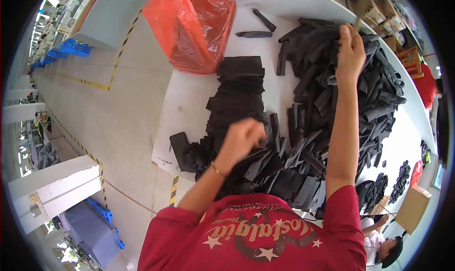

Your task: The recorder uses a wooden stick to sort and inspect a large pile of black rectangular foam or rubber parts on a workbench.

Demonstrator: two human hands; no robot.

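Left grip fisted on black strips; right grip pinches a stick.

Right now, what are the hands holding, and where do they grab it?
The right hand pinches a thin tan strip by its lower end. The left hand is blurred over black pieces; cannot tell.

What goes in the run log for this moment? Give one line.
left hand: closed on black strips | right hand: raised, gripping thin stick | red bag on white table
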